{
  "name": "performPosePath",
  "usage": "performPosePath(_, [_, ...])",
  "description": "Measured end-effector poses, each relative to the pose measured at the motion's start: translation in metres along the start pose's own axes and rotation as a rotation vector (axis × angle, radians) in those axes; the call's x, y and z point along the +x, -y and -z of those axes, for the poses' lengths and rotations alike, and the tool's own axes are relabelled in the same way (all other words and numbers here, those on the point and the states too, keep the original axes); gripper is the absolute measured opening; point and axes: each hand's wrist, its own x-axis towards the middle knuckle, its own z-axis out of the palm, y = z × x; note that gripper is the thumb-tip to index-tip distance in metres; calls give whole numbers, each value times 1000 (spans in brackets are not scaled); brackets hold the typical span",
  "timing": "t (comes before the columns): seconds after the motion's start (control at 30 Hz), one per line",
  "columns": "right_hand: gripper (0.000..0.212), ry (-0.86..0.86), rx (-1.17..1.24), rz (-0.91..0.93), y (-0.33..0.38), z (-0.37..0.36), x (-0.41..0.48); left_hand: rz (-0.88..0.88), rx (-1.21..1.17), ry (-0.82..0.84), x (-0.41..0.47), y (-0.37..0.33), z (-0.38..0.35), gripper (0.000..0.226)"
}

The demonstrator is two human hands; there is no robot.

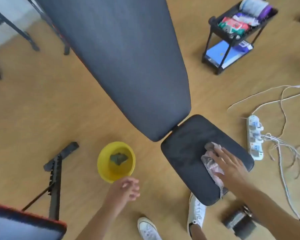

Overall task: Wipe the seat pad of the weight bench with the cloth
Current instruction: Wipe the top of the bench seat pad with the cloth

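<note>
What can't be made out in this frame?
Head view, the only one:
- Cloth: part hidden under the right hand.
- Seat pad: its frame hidden beneath the pad.
- Left hand: motion-blurred, finger pose unclear.
- Dark lump in the yellow basin: too small to identify.
- Back pad: cut off at top edge.

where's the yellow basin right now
In the head view, the yellow basin sits on the floor lower centre, left of the seat pad, just beyond the left hand.
</note>
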Motion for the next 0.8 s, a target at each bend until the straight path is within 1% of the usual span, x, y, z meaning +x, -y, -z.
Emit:
performPosePath(0.03, [72, 10, -69, 135, -20, -6, 11, -60, 57, 10, 22, -1, -19, 14])
performPosePath(0.07, [72, 45, -148, 217, -36, -13, 14, -101, 120, 18, 40, -6, -35, 14])
performPosePath(0.1, [65, 56, -165, 321, -52, -23, 20, -162, 185, 26, 59, -13, -51, 16])
performPosePath(0.13, [56, 25, -142, 398, -62, -28, 26, -217, 273, 3, 77, -21, -65, 20])
performPosePath(0.17, [49, 45, -109, 420, -71, -38, 29, -284, 368, -22, 93, -26, -78, 25])
performPosePath(0.2, [45, 29, -56, 405, -77, -47, 31, -337, 454, -66, 105, -29, -89, 31])
performPosePath(0.23, [45, -28, -3, 347, -82, -53, 33, -387, 510, -112, 117, -32, -97, 38])
performPosePath(0.27, [49, -77, 46, 245, -86, -52, 36, -418, 549, -137, 128, -34, -104, 46])
performPosePath(0.3, [50, -176, 88, 140, -88, -51, 41, -436, 581, -147, 137, -36, -110, 53])
performPosePath(0.37, [41, -398, 181, -100, -74, -64, 45, -428, 646, -120, 152, -39, -119, 65])
performPosePath(0.4, [37, -448, 278, -236, -55, -73, 42, -400, 663, -81, 156, -41, -123, 68])
performPosePath(0.43, [37, -455, 335, -320, -31, -87, 37, -360, 660, -45, 158, -44, -126, 70])
performPosePath(0.47, [38, -437, 380, -317, -8, -102, 30, -325, 641, -21, 160, -47, -130, 71])
performPosePath(0.5, [38, -333, 379, -191, 7, -110, 24, -297, 629, -16, 161, -51, -133, 71])
performPosePath(0.53, [35, -184, 261, 67, 9, -113, 19, -288, 619, -30, 160, -55, -135, 70])
performPosePath(0.57, [29, -58, 56, 363, 2, -100, 27, -293, 618, -62, 161, -58, -136, 69])
performPosePath(0.6, [31, -11, -62, 585, -20, -89, 43, -295, 616, -87, 163, -60, -136, 68])
performPosePath(0.63, [35, -26, -83, 603, -43, -69, 62, -299, 601, -109, 166, -61, -136, 68])
performPosePath(0.67, [30, -63, -64, 401, -62, -47, 80, -296, 580, -122, 169, -62, -136, 68])
performPosePath(0.7, [22, -96, -24, 78, -74, -32, 93, -288, 562, -135, 170, -64, -137, 68])
performPosePath(0.73, [18, -233, 21, -232, -78, -22, 95, -280, 554, -145, 172, -67, -138, 68])
performPosePath(0.77, [21, -282, 76, -462, -69, -21, 99, -271, 563, -149, 174, -68, -139, 67])
performPosePath(0.8, [23, -266, 218, -533, -46, -29, 97, -259, 583, -143, 175, -71, -140, 67])
